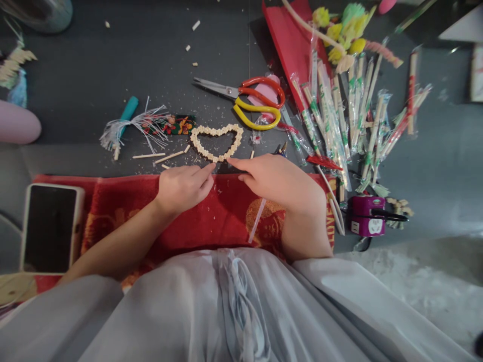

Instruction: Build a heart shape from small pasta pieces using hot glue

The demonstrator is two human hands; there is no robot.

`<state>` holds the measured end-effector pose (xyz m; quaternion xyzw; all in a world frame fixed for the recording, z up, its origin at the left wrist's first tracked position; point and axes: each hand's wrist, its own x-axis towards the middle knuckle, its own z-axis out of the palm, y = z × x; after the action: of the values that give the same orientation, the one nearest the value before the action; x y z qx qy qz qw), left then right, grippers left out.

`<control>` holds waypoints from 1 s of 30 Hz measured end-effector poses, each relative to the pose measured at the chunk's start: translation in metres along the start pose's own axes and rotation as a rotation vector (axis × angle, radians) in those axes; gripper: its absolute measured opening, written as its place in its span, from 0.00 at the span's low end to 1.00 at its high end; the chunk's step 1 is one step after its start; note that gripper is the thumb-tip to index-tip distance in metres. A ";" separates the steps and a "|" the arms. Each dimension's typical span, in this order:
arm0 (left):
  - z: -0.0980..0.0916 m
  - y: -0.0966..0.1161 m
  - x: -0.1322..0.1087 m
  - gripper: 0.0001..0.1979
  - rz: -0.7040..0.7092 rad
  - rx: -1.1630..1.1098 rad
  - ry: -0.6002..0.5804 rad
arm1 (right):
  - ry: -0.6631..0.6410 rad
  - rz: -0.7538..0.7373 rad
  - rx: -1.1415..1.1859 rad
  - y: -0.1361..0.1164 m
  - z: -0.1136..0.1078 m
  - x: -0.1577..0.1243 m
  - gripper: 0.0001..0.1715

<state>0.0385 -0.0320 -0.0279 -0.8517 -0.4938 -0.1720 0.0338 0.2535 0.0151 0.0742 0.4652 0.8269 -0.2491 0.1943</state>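
One heart-shaped outline (pixel 198 143) of small, pale, bead-like wooden bits is laid flat on the dark grey table (pixel 94 65), just beyond a red patterned cloth (pixel 226 213). Its lower tip is touched by the extended forefingers of the left hand (pixel 184 187) and right hand (pixel 277 182), both loosely curled with nothing grasped. Two pairs of scissors (pixel 260 100), one orange-handled and one yellow-handled, are seen close behind it.

Dark grey floor (pixel 113 65), flecked with pale crumbs (pixel 195 25), dimly lit.
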 end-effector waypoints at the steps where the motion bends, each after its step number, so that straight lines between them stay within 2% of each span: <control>1: 0.000 0.000 0.000 0.17 -0.009 -0.007 -0.015 | 0.000 -0.002 0.002 0.000 0.000 0.000 0.34; 4: 0.000 0.000 -0.001 0.17 -0.037 -0.026 -0.070 | 0.008 -0.003 0.006 0.000 0.000 0.000 0.33; 11: 0.001 -0.001 -0.002 0.17 -0.033 -0.027 -0.057 | 0.010 -0.004 0.027 -0.001 -0.001 -0.001 0.33; 17: -0.001 -0.001 0.000 0.17 -0.094 -0.073 -0.153 | 0.013 0.000 0.033 -0.001 -0.001 -0.001 0.32; 30: 0.000 0.000 0.000 0.17 -0.046 -0.017 -0.059 | 0.016 0.001 -0.016 -0.002 0.001 -0.001 0.33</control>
<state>0.0386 -0.0325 -0.0277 -0.8451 -0.5126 -0.1516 0.0081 0.2529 0.0129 0.0747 0.4662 0.8301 -0.2386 0.1915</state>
